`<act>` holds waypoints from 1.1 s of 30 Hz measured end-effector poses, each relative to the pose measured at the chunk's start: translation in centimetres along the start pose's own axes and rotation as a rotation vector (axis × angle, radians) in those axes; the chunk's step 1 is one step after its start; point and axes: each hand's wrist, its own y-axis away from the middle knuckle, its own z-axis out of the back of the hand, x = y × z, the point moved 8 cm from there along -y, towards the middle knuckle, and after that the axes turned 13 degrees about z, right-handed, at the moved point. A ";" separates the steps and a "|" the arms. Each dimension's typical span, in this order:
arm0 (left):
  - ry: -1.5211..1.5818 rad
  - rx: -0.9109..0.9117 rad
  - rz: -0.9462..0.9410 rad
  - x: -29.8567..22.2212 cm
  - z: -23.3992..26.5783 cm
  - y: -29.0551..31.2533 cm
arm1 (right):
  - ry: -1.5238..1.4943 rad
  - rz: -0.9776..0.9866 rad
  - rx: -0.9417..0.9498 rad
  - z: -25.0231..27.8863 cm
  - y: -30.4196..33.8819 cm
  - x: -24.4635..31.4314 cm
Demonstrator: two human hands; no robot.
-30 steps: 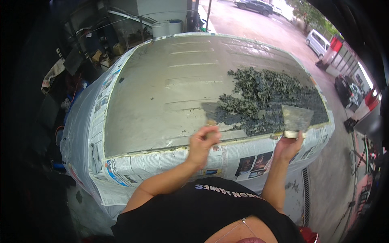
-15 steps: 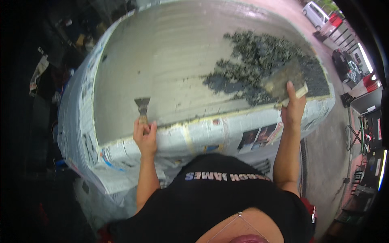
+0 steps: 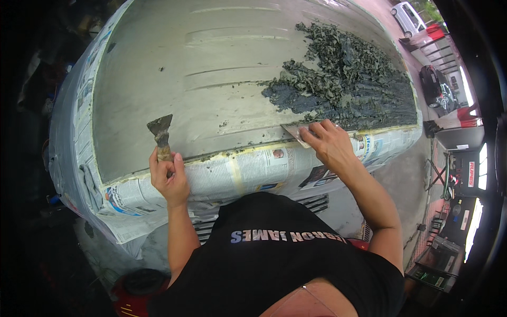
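My left hand [image 3: 170,178] is closed around the handle of a putty knife [image 3: 160,129], its flared blade pointing up over the bare metal of a large vehicle panel [image 3: 206,100]. My right hand [image 3: 334,147] grips a thin flat scraper [image 3: 296,134] at the panel's near edge, left of and below a patch of dark, wrinkled, flaking coating [image 3: 356,68]. The scraper's blade lies low and looks to touch the surface there. Part of it is hidden under my fingers. Small dark crumbs dot the bare metal between my hands.
Newspaper [image 3: 222,177] and yellowish masking tape [image 3: 235,156] border the panel's near edge. Plastic sheeting [image 3: 68,153] hangs at the left. A red and black object [image 3: 138,285] stands on the floor at lower left. Farther right are a dark car [image 3: 436,87] and a white van [image 3: 409,18].
My right hand has moved left and turned, taking the scraper from the wrinkled patch to the bare near edge. The putty knife has tilted, and the whole view has shifted.
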 end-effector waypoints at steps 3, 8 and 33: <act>0.019 -0.001 -0.001 -0.2 -0.1 -0.1 | 0.033 0.015 0.053 -1.6 -0.9 -2.0; 0.037 -0.011 0.040 0.3 0.2 0.1 | 0.020 0.108 0.079 -2.1 -0.4 -2.9; 0.063 0.042 0.056 0.3 0.1 -0.3 | 0.206 -0.178 -0.106 1.8 -5.5 -9.1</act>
